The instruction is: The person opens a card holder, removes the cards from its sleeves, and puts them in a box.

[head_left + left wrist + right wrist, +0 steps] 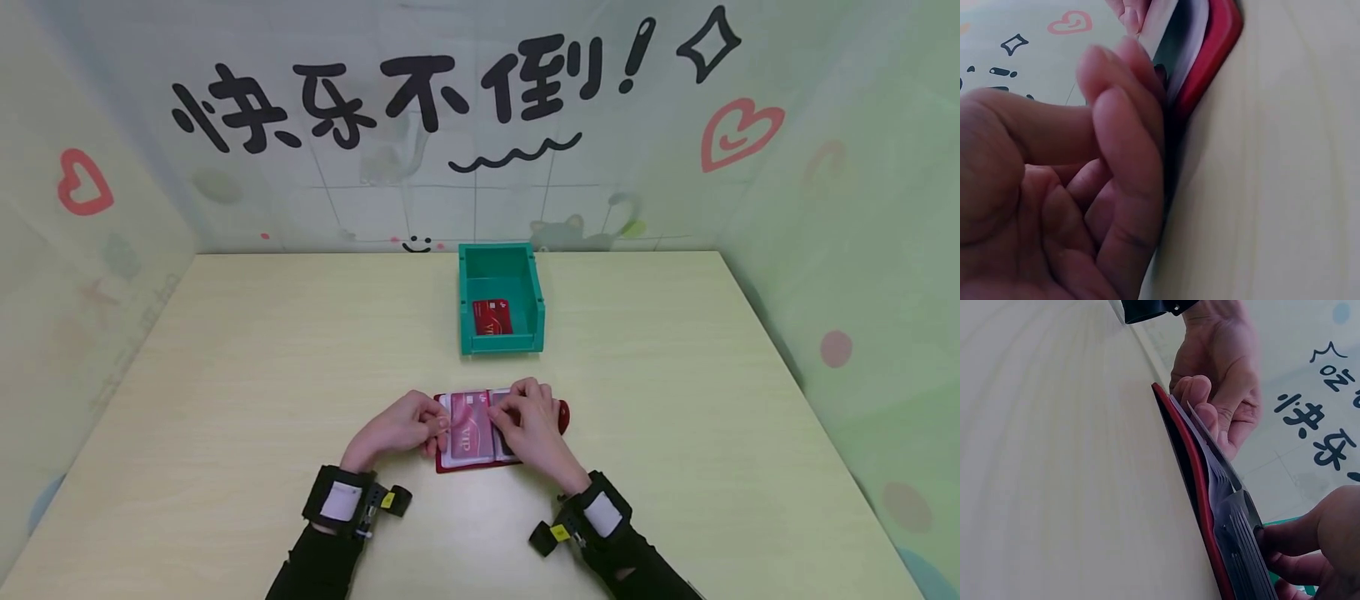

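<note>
A red-covered card holder lies spread on the table, showing clear sleeves on both sides of its fold. On its left page is a pink VIP card; a dark insert shows partly on the right page. My left hand pinches at the left page's outer edge, thumb against fingertips; I cannot tell whether card or sleeve is between them. Near the fold, the thumb and fingertips of my right hand pinch at the sleeves, the hand covering much of the right page. Side-on, the sleeves stand slightly raised above the red cover.
Beyond the card holder, a green open bin stands near the back of the table, with a red VIP card inside. Printed cloth walls border the wooden table at the back and sides. Both wrists wear black straps with small cameras.
</note>
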Demonstrator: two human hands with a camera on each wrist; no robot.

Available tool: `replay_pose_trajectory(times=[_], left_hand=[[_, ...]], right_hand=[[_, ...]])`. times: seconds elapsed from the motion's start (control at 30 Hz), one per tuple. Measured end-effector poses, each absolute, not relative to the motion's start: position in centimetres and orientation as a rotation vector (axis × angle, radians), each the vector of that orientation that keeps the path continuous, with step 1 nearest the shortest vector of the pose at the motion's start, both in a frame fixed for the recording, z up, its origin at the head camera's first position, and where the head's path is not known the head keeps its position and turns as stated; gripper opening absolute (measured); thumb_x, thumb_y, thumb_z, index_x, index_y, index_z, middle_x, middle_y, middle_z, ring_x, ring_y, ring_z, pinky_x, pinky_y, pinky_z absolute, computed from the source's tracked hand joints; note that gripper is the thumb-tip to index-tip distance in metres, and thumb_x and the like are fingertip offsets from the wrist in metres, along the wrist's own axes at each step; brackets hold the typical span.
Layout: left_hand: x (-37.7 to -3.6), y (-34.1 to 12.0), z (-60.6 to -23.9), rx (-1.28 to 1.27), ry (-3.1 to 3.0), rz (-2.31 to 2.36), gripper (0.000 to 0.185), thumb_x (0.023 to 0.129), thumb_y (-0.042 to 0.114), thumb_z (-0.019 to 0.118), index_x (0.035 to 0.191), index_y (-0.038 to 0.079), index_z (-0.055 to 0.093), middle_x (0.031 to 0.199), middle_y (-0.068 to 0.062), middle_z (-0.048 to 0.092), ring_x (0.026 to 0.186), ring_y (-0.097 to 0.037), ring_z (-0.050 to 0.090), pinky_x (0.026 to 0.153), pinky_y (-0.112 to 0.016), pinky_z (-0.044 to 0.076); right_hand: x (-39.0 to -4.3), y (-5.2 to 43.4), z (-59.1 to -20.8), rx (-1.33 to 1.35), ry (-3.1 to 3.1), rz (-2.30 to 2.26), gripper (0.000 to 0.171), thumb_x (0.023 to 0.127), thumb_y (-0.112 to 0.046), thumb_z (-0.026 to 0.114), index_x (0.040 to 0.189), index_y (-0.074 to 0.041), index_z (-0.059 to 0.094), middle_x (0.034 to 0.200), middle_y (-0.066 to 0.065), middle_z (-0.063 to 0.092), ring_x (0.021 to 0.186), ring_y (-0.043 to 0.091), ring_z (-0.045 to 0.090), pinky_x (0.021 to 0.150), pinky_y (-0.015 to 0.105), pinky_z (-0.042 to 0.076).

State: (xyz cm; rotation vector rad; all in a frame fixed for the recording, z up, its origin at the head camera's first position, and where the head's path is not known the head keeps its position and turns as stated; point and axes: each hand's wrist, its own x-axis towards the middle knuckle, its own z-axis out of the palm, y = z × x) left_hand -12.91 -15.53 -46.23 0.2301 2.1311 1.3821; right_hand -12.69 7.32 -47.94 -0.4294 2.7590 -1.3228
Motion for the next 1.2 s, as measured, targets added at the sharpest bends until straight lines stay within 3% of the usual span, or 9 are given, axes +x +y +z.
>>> replay_pose_trajectory(times=[0.2, 0.43, 0.7, 0.97, 1.2], left_hand=[[-12.9, -15.6, -46.2, 0.277, 2.136, 1.388, 0.022, 0.101, 0.004, 0.052, 0.089, -0.007, 0.067, 0.066, -0.001, 0.064, 0.051, -0.007, 0.054, 0.053, -0.020, 0.046], [-13.0, -15.3, -46.4, 0.240, 2.199, 1.393, 0.025, 0.096, 0.008, 0.056, 0.078, -0.004, 0.068, 0.060, 0.002, 0.061, 0.051, -0.008, 0.056, 0.052, -0.020, 0.049], [-13.1, -15.6, -46.6, 0.238, 2.174, 1.413, 0.022, 0.097, 0.009, 0.058, 0.086, -0.007, 0.070, 0.064, 0.001, 0.063, 0.054, -0.008, 0.058, 0.055, -0.020, 0.051], [-13.2, -15.5, -46.8, 0.191, 2.188, 1.385, 0.023, 0.099, 0.012, 0.058, 0.088, -0.004, 0.071, 0.063, 0.002, 0.062, 0.053, -0.009, 0.058, 0.055, -0.022, 0.051], [-13.0, -15.3, -46.9, 0.184, 2.226, 1.342, 0.027, 0.095, 0.025, 0.070, 0.085, 0.001, 0.069, 0.062, 0.000, 0.065, 0.050, -0.009, 0.058, 0.056, -0.022, 0.051]], right_hand=[[-12.9, 7.3, -47.9, -0.414, 2.746, -1.353, 0.013, 0.096, -0.012, 0.064, 0.093, -0.004, 0.075, 0.103, 0.011, 0.049, 0.101, 0.026, 0.036, 0.085, 0.040, 0.023], [-13.2, 7.3, -47.6, -0.380, 2.709, -1.333, 0.015, 0.097, -0.012, 0.063, 0.095, -0.002, 0.074, 0.105, 0.011, 0.048, 0.104, 0.027, 0.036, 0.086, 0.042, 0.023], [-13.3, 8.1, -47.4, -0.312, 2.699, -1.333, 0.014, 0.096, -0.009, 0.063, 0.098, 0.001, 0.074, 0.107, 0.012, 0.048, 0.107, 0.026, 0.038, 0.086, 0.040, 0.033], [-13.3, 8.1, -47.1, -0.318, 2.696, -1.325, 0.021, 0.089, -0.027, 0.077, 0.082, -0.008, 0.072, 0.106, 0.011, 0.048, 0.109, 0.024, 0.039, 0.082, 0.038, 0.034], [-13.8, 8.7, -46.7, -0.303, 2.699, -1.262, 0.018, 0.090, -0.023, 0.076, 0.078, -0.010, 0.072, 0.104, 0.010, 0.049, 0.107, 0.023, 0.041, 0.078, 0.033, 0.042]])
